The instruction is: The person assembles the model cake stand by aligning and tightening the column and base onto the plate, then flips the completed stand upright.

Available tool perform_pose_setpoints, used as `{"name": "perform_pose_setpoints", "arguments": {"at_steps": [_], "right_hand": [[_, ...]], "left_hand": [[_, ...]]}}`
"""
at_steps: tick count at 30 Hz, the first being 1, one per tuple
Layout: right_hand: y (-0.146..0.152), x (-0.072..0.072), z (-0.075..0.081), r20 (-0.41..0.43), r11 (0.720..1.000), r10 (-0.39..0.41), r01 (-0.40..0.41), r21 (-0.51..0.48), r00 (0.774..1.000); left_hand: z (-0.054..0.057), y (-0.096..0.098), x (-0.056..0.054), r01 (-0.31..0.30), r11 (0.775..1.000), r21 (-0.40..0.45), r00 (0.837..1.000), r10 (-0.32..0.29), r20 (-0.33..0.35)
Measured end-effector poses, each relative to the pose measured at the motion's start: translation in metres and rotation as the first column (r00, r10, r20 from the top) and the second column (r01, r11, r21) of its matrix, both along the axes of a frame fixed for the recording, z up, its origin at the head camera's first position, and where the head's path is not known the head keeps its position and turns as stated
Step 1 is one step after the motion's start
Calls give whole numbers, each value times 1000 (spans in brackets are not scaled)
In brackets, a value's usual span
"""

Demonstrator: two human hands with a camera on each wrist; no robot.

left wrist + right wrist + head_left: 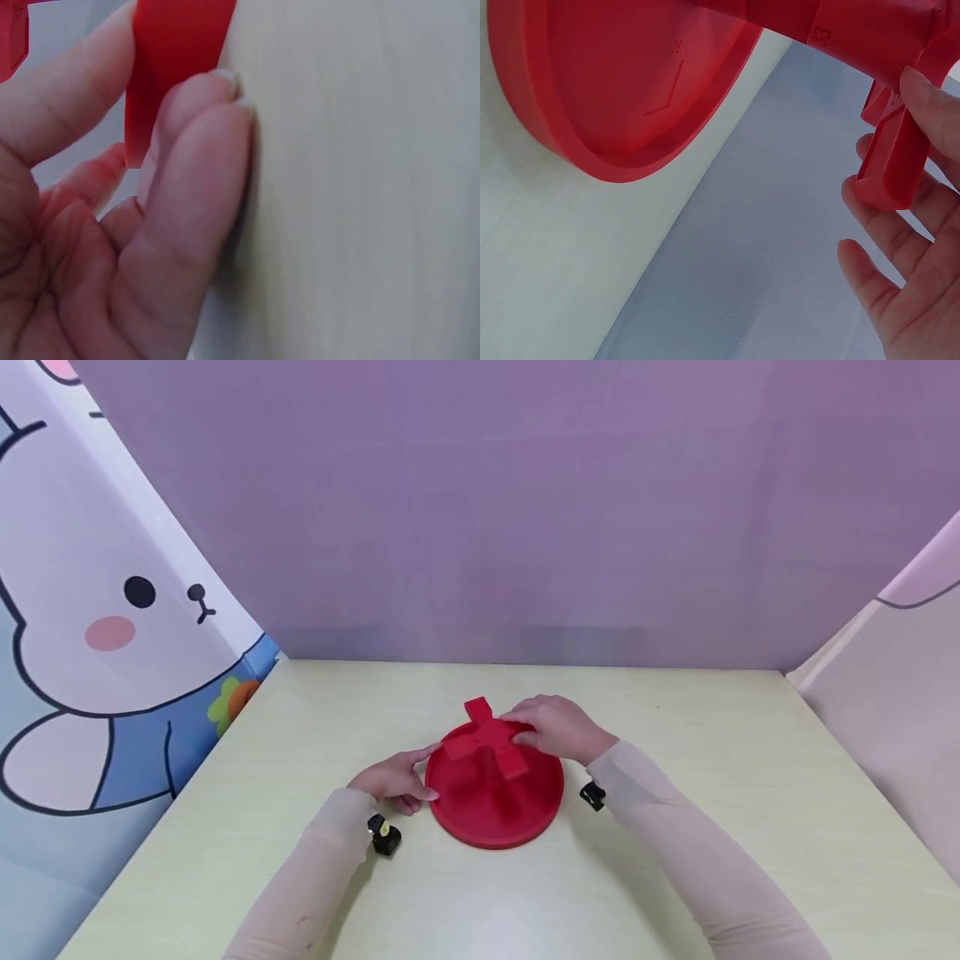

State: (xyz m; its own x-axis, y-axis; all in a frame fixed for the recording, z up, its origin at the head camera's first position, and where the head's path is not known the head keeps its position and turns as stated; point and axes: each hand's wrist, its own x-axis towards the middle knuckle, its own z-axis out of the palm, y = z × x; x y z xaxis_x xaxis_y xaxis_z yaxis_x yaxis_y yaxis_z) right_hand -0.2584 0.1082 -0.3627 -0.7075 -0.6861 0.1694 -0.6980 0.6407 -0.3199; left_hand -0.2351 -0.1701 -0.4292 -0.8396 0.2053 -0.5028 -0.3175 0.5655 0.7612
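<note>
A red stand with a round dished base (480,818) sits on the table. A post (847,37) marked with digits rises from its middle and carries a cross-shaped top (491,735). At the base's left side, my left hand (393,777) holds the rim, with thumb and forefinger spread along it. The left wrist view shows its other fingers bent low against the rim (176,45) and the table. My right hand (558,727) grips one arm (892,161) of the cross, thumb on one face and fingers behind it.
A pale wooden table (712,810) spreads around the stand. Behind it hangs a purple cloth wall (525,527). A cartoon-printed cloth (112,568) closes the left side, a pale one (885,710) the right. Each wrist wears a small black camera (385,837).
</note>
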Motion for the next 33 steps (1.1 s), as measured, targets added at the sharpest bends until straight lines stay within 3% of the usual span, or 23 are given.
{"name": "perform_pose_setpoints", "arguments": {"at_steps": [8, 13, 22, 33], "right_hand": [[0, 5, -1, -2, 999, -38, 38, -2, 999], [-2, 7, -5, -49, 998, -70, 70, -4, 996], [-5, 14, -13, -174, 990, -139, 139, -14, 975], [-12, 21, -17, -198, 974, -226, 223, -35, 954]], "left_hand": [[-1, 1, 0, 6, 1000, -1, 1000, -6, 6], [-1, 2, -1, -1, 1000, -7, 1000, 1, 14], [3, 3, -1, 33, 999, -12, 999, -33, 8], [3, 0, -1, 78, 996, 34, 997, -78, 1]]}}
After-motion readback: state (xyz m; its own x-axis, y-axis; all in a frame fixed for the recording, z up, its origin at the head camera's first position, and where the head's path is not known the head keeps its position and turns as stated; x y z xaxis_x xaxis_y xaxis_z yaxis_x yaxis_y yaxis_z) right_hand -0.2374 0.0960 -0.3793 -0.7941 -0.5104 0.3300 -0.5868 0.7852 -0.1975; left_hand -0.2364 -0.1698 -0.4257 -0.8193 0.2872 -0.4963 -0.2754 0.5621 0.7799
